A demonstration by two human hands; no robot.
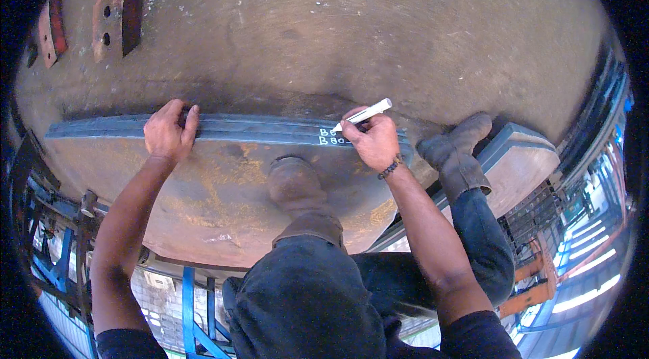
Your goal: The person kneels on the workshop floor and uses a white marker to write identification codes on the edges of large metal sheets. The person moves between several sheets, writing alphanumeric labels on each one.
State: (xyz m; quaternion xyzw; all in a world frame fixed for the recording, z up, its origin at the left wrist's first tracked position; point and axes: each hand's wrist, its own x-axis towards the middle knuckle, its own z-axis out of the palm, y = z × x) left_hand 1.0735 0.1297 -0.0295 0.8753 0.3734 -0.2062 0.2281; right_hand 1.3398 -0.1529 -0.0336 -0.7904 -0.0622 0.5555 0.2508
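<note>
A long dark steel bar lies across a rusty steel plate. My left hand grips over the bar's left part, fingers curled over its far edge. My right hand holds a white paint marker with its tip on the bar, beside white marks written there. My two boots rest on the plates below the bar.
Two rusty red angle pieces with holes lie on the dusty ground at the upper left. A second plate sits at the right. Blue steel frames and an orange frame show below.
</note>
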